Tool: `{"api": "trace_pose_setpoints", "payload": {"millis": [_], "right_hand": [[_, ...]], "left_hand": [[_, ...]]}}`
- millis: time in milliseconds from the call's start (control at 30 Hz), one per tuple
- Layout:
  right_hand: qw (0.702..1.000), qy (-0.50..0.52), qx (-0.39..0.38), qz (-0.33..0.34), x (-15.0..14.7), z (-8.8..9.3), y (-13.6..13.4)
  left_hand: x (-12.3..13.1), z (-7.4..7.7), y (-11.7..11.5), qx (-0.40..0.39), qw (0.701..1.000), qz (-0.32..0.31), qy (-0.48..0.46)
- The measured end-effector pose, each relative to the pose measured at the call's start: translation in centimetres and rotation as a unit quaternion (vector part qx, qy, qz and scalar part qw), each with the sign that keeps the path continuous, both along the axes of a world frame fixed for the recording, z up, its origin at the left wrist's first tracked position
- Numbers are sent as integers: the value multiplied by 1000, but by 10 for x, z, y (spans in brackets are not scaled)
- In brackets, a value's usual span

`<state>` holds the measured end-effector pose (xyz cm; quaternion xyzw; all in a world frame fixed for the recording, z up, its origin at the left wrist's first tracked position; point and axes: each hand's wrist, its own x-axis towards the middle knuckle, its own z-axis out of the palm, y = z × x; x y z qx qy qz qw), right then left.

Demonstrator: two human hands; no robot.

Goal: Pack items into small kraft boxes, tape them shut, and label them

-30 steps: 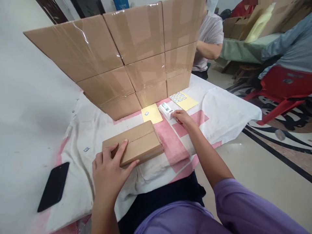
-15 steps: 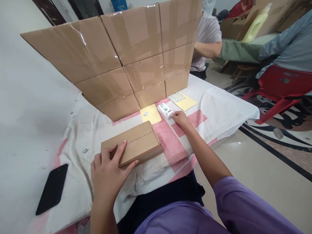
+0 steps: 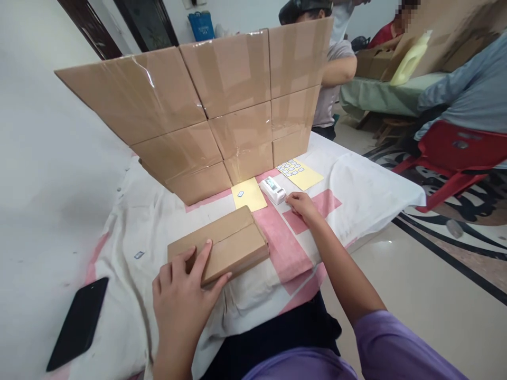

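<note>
My left hand [image 3: 185,285] rests on the near left part of a flat brown cardboard box [image 3: 233,240], fingers spread over its top and thumb along the front side. The box lies closed on the cloth. My right hand [image 3: 301,205] is closed in a pinch beside a small white device with a screen [image 3: 273,190]; whatever lies between the fingertips is too small to make out. Left of the device is a yellow sheet [image 3: 253,195] with one small blue-edged sticker [image 3: 241,193] on it. Another yellow sheet [image 3: 311,177], to the right, bears several such stickers.
A tall panel of taped cardboard boxes [image 3: 241,126] stands across the table's back. At the left lie a black phone [image 3: 79,322] and a loose sticker [image 3: 139,255]. Other people sit beyond, near a red chair [image 3: 459,153] and a yellowish bottle [image 3: 410,60].
The whole view has shifted slightly, so the scene sits lower and a bit to the right. Both hands keep about the same places at the box and the white device.
</note>
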<state>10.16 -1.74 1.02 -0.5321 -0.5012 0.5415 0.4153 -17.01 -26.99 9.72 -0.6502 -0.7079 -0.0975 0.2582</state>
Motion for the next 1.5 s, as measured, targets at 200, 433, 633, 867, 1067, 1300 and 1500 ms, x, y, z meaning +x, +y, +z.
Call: {"api": "trace_pose_setpoints", "payload": {"millis": [200,433,633,867,1067,1300,1500], "right_hand": [[999,42,7,24,-5,10,-8],[995,60,7,85,-18,30,-23],[987,26,-4,161,-30,75,-51],[957,-106,21,270,-59,152,-85],[924,-158,19,349,-91,175,-99],[911,-202,-35,357,-97,171,-99],[929,-198,-46,309,-102,165,-106]], "left_hand": [[15,-1,-7,-8,1000,27,-10],[-65,16,-3,-70,972,-221,-34],[-94,11,17,-81,941,-327,3],[-55,27,13,-76,969,-235,-10],[-53,51,64,-133,923,-361,-10],[-59,30,94,-131,872,-454,-131],[-56,21,78,-124,888,-415,-151]]}}
